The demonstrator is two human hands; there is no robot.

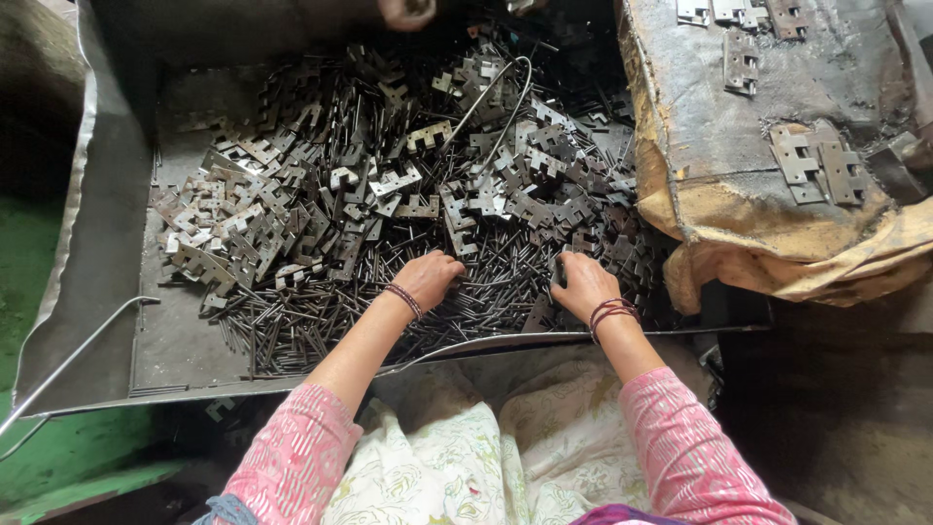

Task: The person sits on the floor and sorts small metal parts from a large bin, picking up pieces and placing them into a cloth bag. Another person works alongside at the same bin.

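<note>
A person in pink sleeves leans over a shallow metal tray (107, 243) heaped with hinge plates (389, 185) and thin steel pins (321, 326). The left hand (428, 279) rests palm down on the pins at the heap's six o'clock edge, fingers curled into them; whether it grips any cannot be told. The right hand (583, 284), just at three o'clock of the left, is closed around a dark hinge plate (560, 269) held upright above the pins. Red thread bands circle both wrists. At two o'clock a worn padded block (739, 194) carries a few assembled hinges (816, 165). At twelve o'clock, another person's hand (406, 12) shows at the tray's far edge. A bent wire rod (496, 107) lies across the heap.
</note>
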